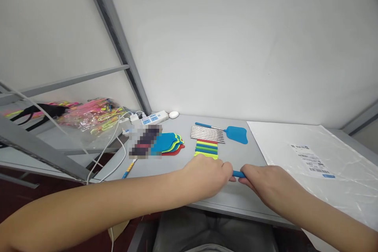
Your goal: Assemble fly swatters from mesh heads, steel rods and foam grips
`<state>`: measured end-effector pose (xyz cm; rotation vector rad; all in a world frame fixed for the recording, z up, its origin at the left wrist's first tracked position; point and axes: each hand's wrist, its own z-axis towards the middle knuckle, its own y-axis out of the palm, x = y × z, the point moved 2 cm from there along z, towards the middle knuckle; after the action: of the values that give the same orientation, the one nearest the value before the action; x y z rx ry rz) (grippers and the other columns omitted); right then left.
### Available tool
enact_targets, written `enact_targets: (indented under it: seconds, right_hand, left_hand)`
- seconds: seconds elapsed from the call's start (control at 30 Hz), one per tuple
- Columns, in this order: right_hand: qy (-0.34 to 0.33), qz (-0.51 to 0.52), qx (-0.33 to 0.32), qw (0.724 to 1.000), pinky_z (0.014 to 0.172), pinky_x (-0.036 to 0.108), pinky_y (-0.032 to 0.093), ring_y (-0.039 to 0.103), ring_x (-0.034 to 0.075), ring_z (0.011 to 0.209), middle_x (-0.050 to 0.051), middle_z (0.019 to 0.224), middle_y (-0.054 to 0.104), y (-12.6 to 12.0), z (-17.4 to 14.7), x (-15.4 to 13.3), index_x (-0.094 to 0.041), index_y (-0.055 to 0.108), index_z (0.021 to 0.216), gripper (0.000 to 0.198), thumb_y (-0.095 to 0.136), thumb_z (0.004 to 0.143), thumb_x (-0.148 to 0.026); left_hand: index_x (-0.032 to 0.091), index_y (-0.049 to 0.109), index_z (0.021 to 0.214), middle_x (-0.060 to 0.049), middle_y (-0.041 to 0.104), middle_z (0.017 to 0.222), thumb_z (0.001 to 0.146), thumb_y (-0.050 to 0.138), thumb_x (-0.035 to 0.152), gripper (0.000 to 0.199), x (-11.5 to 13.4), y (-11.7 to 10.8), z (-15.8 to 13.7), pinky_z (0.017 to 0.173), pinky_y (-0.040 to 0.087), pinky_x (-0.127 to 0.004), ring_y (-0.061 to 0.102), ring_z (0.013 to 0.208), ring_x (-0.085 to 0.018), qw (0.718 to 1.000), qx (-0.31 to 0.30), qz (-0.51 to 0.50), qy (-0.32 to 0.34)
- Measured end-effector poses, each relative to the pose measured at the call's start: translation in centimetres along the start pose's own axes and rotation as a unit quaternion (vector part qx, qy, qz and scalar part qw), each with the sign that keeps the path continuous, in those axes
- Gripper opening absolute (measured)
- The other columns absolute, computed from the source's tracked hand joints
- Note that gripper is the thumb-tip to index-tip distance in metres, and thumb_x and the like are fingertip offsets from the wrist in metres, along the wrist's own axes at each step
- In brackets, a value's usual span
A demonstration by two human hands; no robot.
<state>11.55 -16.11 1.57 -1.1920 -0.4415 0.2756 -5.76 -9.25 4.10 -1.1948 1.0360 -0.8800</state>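
Observation:
Between my two hands runs a blue tube-shaped handle (238,174), level and just above the front part of the table. My left hand (208,175) is closed in a fist around its left side, hiding what lies inside the fist. Pinched on the right end is my right hand (260,177). Behind my left hand lie several handles (206,146) in yellow, blue, green and red. A row of metal rods (206,133) sits beyond them. A whole blue fly swatter (236,134) rests at the back. To the left are stacked fly swatter heads (167,143), blue, yellow and red.
A white plastic bag (295,138) with a label covers the table's right side. At the back left stand a power strip (155,118) with cables and a white oval object (174,114). Bagged colourful goods (91,114) lie beyond a grey metal frame (118,39).

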Motion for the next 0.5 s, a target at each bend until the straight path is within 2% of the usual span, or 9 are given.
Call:
enact_targets:
  seconds: [0.1, 0.17, 0.2, 0.27, 0.33, 0.37, 0.4, 0.43, 0.5]
  right_hand:
    - [-0.054, -0.041, 0.003, 0.998, 0.045, 0.031, 0.015, 0.049, 0.017, 0.038, -0.003, 0.055, 0.053, 0.6, 0.7, 0.6, -0.024, 0.041, 0.077, 0.032, 0.028, 0.103, -0.035]
    - [-0.060, -0.047, -0.016, 0.997, 0.047, 0.030, 0.020, 0.053, 0.018, 0.045, 0.000, 0.062, 0.058, 1.3, 0.3, 3.1, -0.023, 0.046, 0.079, 0.031, 0.028, 0.103, -0.032]
    - [-0.047, -0.044, -0.030, 0.997, 0.049, 0.030, 0.024, 0.056, 0.018, 0.050, 0.002, 0.066, 0.060, 1.6, -0.3, 5.1, -0.022, 0.048, 0.081, 0.032, 0.027, 0.103, -0.031]
    - [0.062, -0.044, -0.057, 0.995, 0.048, 0.028, 0.024, 0.053, 0.015, 0.046, 0.002, 0.061, 0.059, 2.0, -2.0, 9.8, -0.020, 0.051, 0.078, 0.039, 0.027, 0.103, -0.038]
    - [0.181, -0.058, -0.070, 0.979, 0.047, 0.028, 0.022, 0.049, 0.011, 0.043, 0.003, 0.058, 0.058, 1.9, -3.9, 13.8, -0.019, 0.055, 0.077, 0.052, 0.023, 0.100, -0.053]
    - [0.206, -0.051, -0.069, 0.975, 0.048, 0.028, 0.023, 0.050, 0.010, 0.045, 0.004, 0.062, 0.060, 1.7, -4.5, 15.0, -0.018, 0.058, 0.080, 0.057, 0.020, 0.099, -0.055]
    - [0.226, -0.047, -0.025, 0.973, 0.048, 0.029, 0.024, 0.048, 0.012, 0.046, 0.004, 0.064, 0.060, 1.4, -4.8, 15.5, -0.018, 0.059, 0.082, 0.055, 0.023, 0.099, -0.057]
    - [0.212, -0.030, -0.010, 0.977, 0.049, 0.030, 0.027, 0.050, 0.014, 0.051, 0.006, 0.070, 0.062, 1.3, -4.7, 15.4, -0.019, 0.061, 0.087, 0.051, 0.028, 0.099, -0.056]
    - [0.146, 0.000, -0.010, 0.989, 0.056, 0.032, 0.035, 0.056, 0.018, 0.066, 0.009, 0.085, 0.064, 1.3, -3.6, 13.8, -0.020, 0.064, 0.097, 0.041, 0.035, 0.099, -0.049]
  left_hand:
    - [0.017, 0.054, 0.084, -0.003, 0.062, 0.065, 0.098, 0.041, 0.034, 0.025, -1.2, 0.3, -0.5, 0.046, 0.033, -0.027, 0.056, 0.050, -0.018, 0.992, -0.043, -0.104, -0.055]
    - [0.019, 0.054, 0.078, -0.003, 0.061, 0.066, 0.099, 0.037, 0.040, 0.034, -2.9, 0.8, -1.3, 0.049, 0.034, -0.026, 0.054, 0.053, -0.016, 0.968, -0.072, -0.222, -0.088]
    - [0.019, 0.053, 0.074, -0.003, 0.060, 0.068, 0.099, 0.037, 0.041, 0.037, -4.0, 0.9, -1.9, 0.052, 0.036, -0.025, 0.054, 0.057, -0.016, 0.947, -0.082, -0.294, -0.104]
    - [0.019, 0.050, 0.069, -0.001, 0.055, 0.069, 0.097, 0.037, 0.045, 0.040, -6.3, 1.4, -3.4, 0.056, 0.038, -0.023, 0.050, 0.061, -0.014, 0.883, -0.109, -0.432, -0.146]
    - [0.020, 0.049, 0.069, 0.002, 0.045, 0.063, 0.095, 0.036, 0.055, 0.045, -8.3, 1.8, -4.9, 0.048, 0.034, -0.022, 0.038, 0.052, -0.011, 0.788, -0.113, -0.553, -0.244]
    - [0.021, 0.050, 0.071, 0.003, 0.041, 0.063, 0.093, 0.038, 0.058, 0.045, -8.8, 2.0, -5.5, 0.046, 0.033, -0.021, 0.033, 0.050, -0.011, 0.744, -0.135, -0.602, -0.258]
    - [0.021, 0.051, 0.073, 0.004, 0.037, 0.062, 0.091, 0.039, 0.061, 0.045, -9.0, 2.2, -5.8, 0.045, 0.031, -0.021, 0.030, 0.049, -0.010, 0.708, -0.151, -0.638, -0.262]
    - [0.021, 0.052, 0.075, 0.005, 0.036, 0.062, 0.090, 0.041, 0.062, 0.045, -8.9, 2.3, -5.9, 0.044, 0.031, -0.021, 0.028, 0.049, -0.010, 0.684, -0.164, -0.664, -0.255]
    - [0.020, 0.055, 0.078, 0.005, 0.035, 0.063, 0.088, 0.045, 0.062, 0.044, -8.1, 2.7, -5.4, 0.044, 0.032, -0.021, 0.028, 0.050, -0.010, 0.659, -0.182, -0.695, -0.221]
